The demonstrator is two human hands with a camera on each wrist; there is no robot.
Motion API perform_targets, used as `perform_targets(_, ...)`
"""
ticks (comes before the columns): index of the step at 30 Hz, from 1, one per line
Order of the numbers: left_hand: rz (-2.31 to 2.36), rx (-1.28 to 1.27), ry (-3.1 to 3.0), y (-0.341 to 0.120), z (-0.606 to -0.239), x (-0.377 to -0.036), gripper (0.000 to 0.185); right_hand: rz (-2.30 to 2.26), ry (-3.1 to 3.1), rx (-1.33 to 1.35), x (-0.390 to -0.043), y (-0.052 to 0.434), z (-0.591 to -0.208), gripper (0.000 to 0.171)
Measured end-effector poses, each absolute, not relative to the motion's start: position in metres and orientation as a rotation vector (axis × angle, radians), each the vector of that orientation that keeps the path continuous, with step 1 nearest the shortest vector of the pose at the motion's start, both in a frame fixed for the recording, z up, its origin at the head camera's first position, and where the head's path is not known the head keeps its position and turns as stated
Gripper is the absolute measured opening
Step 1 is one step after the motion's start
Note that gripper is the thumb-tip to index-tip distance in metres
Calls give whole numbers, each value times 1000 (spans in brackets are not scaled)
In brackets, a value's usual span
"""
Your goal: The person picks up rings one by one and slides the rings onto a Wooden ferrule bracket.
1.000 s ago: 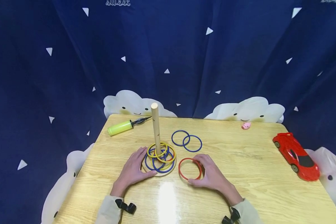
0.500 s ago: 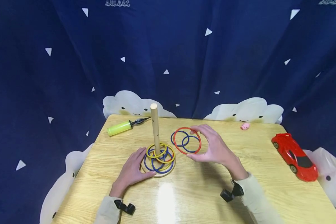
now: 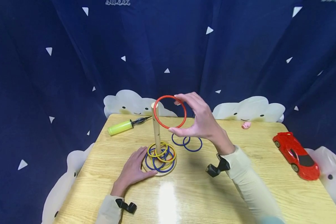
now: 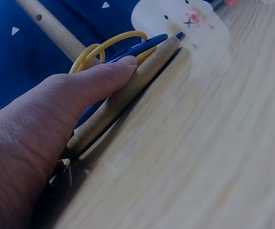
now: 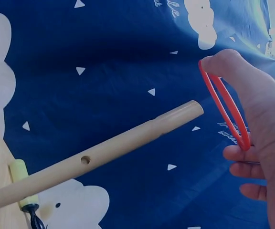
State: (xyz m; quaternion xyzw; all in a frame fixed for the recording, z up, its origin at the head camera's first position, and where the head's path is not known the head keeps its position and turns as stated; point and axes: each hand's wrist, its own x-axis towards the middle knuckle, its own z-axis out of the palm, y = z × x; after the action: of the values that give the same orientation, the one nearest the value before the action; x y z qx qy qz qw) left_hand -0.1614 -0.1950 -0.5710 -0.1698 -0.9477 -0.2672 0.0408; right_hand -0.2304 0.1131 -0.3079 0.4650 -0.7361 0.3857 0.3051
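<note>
On the wooden bench (image 3: 240, 174), the left hand (image 3: 131, 172) lies with straight fingers against the round wooden base (image 4: 128, 95) of the upright wooden peg (image 3: 156, 129). Right of the peg top, the right hand (image 3: 203, 119) pinches a thin red plastic ring (image 3: 170, 112) in curled fingers, raised.

Navy cloud-print curtain (image 3: 168, 46) behind light wood table (image 3: 240, 186).
</note>
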Motion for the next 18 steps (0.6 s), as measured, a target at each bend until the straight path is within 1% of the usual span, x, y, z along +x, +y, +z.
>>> perform_targets(10, -811, -513, -2916, -195, -572, -162, 118, 968, -2020, 1268, -243, 89, -303, 86)
perform_targets(13, -813, -522, -2918, -194, -572, -163, 118, 913, -2099, 1276, -242, 87, -310, 86)
perform_targets(18, -808, -526, -2914, -194, -573, -163, 119, 828, -2232, 1286, -237, 84, -332, 86)
